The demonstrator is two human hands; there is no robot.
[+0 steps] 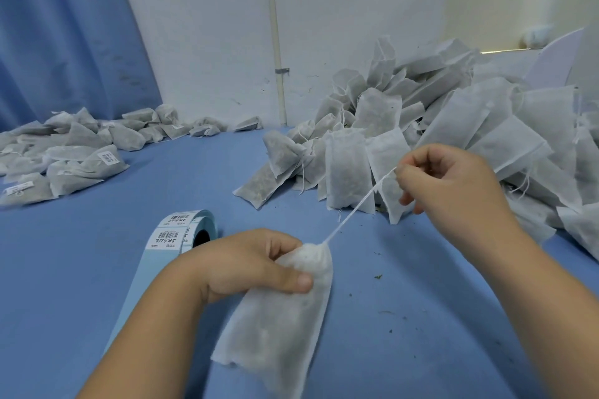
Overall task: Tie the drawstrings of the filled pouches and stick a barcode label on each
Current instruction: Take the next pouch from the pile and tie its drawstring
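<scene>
Lowest in the frame, your left hand [246, 266] grips the gathered neck of the pouch [278, 327], thumb across the front and fingers curled behind. The pouch's long axis runs from that neck at centre frame down toward the bottom edge, slanting slightly left.

From the neck the drawstring [356, 204] runs taut, up and to the right, to your right hand [453, 185], which pinches its far end between thumb and fingers. That diagonal is the line the tying turns on, I'd judge: the right hand has the free end, the left anchors the neck (so the looping likely falls to the right).

The bare tabotop around both hands gives room, and the blue tabletop [405, 317] at lower right carries only small crumbs.

Just beyond your left wrist sits the label roll [181, 230], its strip trailing toward the lower left under your forearm, so the left hand is nearer to it.

Farther off, the heap of untied pouches [470, 113] crowds the right, just behind the right hand. The labelled pouches [74, 159] lie well apart at the left edge.
</scene>
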